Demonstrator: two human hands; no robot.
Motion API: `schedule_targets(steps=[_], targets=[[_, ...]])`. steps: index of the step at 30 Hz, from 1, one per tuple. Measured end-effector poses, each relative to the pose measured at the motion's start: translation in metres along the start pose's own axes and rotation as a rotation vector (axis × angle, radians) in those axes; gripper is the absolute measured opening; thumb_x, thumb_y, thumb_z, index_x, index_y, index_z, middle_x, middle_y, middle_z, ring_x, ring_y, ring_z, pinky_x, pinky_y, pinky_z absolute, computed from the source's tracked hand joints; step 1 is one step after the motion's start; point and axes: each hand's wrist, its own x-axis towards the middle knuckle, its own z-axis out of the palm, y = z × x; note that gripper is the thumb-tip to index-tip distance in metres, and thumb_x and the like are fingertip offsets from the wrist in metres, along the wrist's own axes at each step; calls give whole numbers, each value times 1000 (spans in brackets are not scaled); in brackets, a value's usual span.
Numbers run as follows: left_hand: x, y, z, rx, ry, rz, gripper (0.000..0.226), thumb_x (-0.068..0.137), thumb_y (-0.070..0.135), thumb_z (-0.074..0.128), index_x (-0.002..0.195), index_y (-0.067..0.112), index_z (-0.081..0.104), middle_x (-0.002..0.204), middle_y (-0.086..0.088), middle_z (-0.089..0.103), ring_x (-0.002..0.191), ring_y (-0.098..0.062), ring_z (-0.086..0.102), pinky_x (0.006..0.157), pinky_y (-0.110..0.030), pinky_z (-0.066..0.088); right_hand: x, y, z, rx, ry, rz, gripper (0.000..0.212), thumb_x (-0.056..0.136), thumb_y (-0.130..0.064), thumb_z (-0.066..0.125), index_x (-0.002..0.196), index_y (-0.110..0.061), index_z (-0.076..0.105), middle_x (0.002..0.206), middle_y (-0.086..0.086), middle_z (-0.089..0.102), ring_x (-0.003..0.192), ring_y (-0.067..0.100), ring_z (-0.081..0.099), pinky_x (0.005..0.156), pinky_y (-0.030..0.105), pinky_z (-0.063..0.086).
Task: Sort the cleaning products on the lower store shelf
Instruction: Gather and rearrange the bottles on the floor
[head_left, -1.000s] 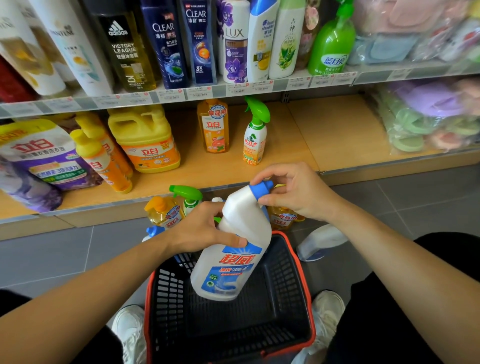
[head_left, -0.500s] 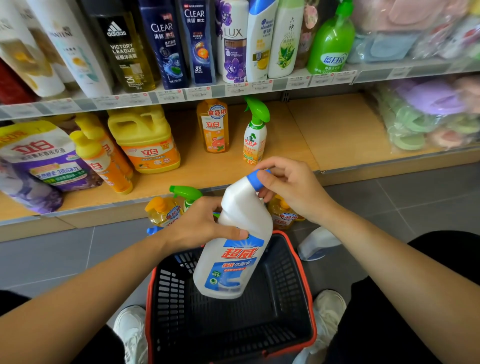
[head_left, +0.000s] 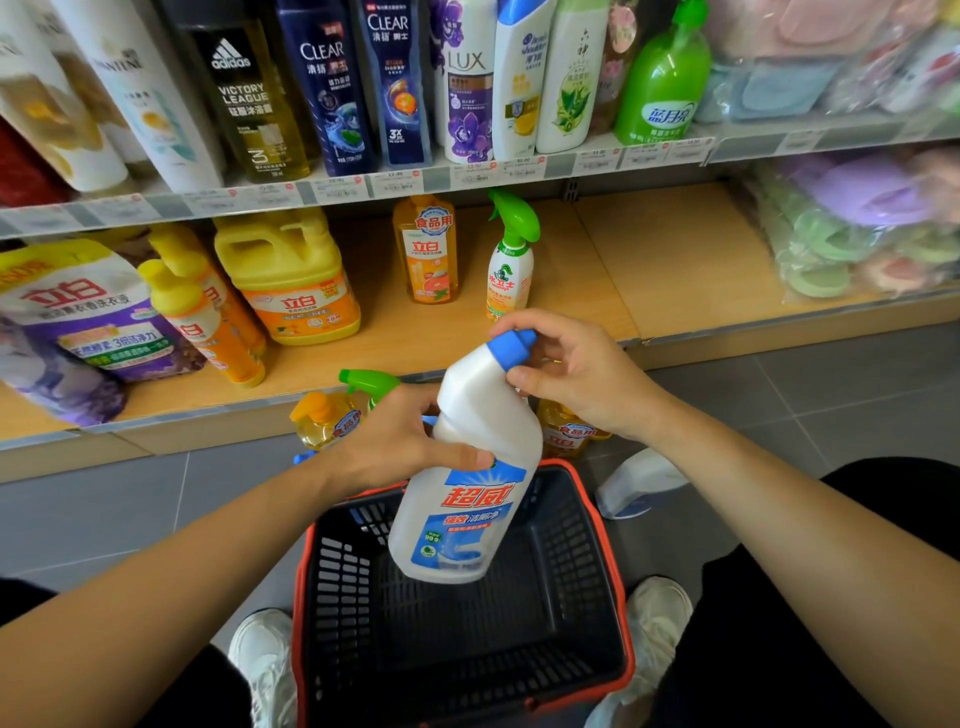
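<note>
A white toilet-cleaner bottle (head_left: 467, 499) with a blue cap hangs tilted above the black basket (head_left: 597, 525) with its red rim. My left hand (head_left: 400, 441) grips the bottle's middle from the left. My right hand (head_left: 571, 371) pinches its neck just under the blue cap. On the lower wooden shelf (head_left: 675, 260) stand a yellow jug (head_left: 291, 280), an orange detergent bottle (head_left: 428, 249), a green-topped spray bottle (head_left: 511, 254), two yellow-capped orange bottles (head_left: 202, 317) and a purple refill bag (head_left: 83, 312).
On the grey floor by the basket stand a yellow pump bottle (head_left: 324, 418), a green spray trigger (head_left: 369, 382), another orange bottle (head_left: 569, 431), and a white bottle (head_left: 639, 483) lies on its side. Shampoo bottles (head_left: 332, 88) fill the upper shelf. Bagged slippers (head_left: 852, 223) sit at the right.
Both hands have lifted the white bottle slightly higher above the basket. My right hand has shifted from the cap's side to the neck below it.
</note>
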Motion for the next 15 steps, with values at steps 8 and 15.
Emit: schedule_targets(steps=[8,15], targets=[[-2,4,-6,-95,135,16,32,73,19,89,101,23,75,93,2,80,80,-15,77,55,-18,56,-2,15,4,55,165,160,42,97,-14,64,138,-12,53,107,8,74,95,22,72,77,31,59],[0,14,-22,-287,352,56,41,68,27,91,104,15,77,105,-10,78,95,-31,76,72,-34,62,-17,36,9,-5,-142,385,65,67,-37,89,124,-24,61,108,-9,74,100,11,72,82,26,58]])
